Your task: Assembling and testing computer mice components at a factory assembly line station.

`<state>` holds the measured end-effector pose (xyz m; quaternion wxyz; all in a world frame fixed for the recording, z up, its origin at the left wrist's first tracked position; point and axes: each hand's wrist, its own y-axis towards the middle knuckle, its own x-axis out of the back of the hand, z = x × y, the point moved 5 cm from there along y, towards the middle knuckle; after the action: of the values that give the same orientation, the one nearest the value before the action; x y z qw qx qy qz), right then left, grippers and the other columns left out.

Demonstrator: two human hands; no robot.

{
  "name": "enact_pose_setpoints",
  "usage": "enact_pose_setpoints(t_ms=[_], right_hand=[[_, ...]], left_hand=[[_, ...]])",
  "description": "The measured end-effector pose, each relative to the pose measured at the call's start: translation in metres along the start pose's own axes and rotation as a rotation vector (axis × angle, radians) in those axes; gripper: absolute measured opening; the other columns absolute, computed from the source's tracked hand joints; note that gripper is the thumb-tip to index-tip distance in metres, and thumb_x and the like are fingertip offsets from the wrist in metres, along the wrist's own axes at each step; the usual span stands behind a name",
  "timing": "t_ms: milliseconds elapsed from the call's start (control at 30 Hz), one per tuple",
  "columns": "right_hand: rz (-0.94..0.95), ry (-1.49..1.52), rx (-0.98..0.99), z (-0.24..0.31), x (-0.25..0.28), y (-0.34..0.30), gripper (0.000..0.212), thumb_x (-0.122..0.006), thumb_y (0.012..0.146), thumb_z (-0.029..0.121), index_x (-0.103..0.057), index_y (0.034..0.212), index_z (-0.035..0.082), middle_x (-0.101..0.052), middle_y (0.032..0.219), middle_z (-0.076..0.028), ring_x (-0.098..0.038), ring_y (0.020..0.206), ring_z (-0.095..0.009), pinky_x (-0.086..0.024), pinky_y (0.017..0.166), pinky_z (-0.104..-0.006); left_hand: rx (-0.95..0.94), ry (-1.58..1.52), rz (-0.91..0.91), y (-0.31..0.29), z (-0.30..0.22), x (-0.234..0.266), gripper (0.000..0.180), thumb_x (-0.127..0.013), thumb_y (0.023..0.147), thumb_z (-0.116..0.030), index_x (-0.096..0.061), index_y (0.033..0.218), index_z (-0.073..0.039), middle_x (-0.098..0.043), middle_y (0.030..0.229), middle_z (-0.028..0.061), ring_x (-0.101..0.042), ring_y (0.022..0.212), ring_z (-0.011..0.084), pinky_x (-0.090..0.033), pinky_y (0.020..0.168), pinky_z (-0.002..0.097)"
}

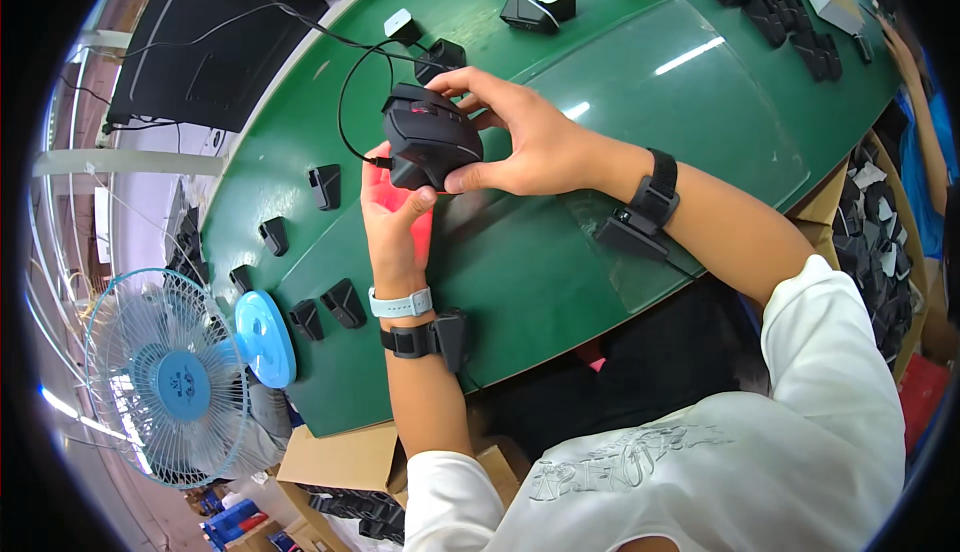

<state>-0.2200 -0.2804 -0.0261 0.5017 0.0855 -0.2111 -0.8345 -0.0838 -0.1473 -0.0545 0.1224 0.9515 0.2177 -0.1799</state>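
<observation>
Eleven o'clock: black, angular plastic mouse (432, 140), fingers of left hand (395, 230) and right hand (540, 144) holding it; apparently light-checking; next calls for steady turning.

The computer mouse (430, 137) looked like matt black plastic. Beneath it the green tabletop (500, 262) was smooth and glossy, and toward far right a clear sheet (690, 92) gave hard glints. At left, the fan's base (265, 337) was shiny blue plastic; near left, the box (340, 457) was dull cardboard. The white shirt (640, 507) was smooth cloth.
</observation>
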Motion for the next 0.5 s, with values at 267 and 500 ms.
enact_pose_setpoints(t_ms=[267, 500], right_hand=[[0.642, -0.047, 0.171, -0.002, -0.023, -0.015, 0.056, -0.064, 0.060, 0.004, -0.071, 0.116, 0.010, -0.064, 0.118, -0.009, -0.057, 0.113, -0.032, -0.044, 0.102, -0.0420], [0.710, -0.011, 0.009, 0.003, -0.032, -0.018, 0.045, -0.061, 0.063, 0.007, -0.071, 0.106, 0.004, -0.067, 0.106, -0.008, -0.061, 0.102, -0.026, -0.047, 0.094, -0.0383]], left_hand=[[0.021, -0.318, -0.115, 0.014, 0.006, 0.025, 0.044, -0.058, 0.077, -0.002, -0.053, 0.120, 0.004, -0.061, 0.112, 0.0212, -0.060, 0.100, 0.0331, -0.050, 0.087, 0.0452], [0.006, 0.158, -0.209, 0.005, 0.005, 0.012, 0.029, -0.068, 0.069, 0.008, -0.053, 0.092, -0.004, -0.059, 0.082, 0.0032, -0.054, 0.071, 0.0108, -0.044, 0.063, 0.0259]])
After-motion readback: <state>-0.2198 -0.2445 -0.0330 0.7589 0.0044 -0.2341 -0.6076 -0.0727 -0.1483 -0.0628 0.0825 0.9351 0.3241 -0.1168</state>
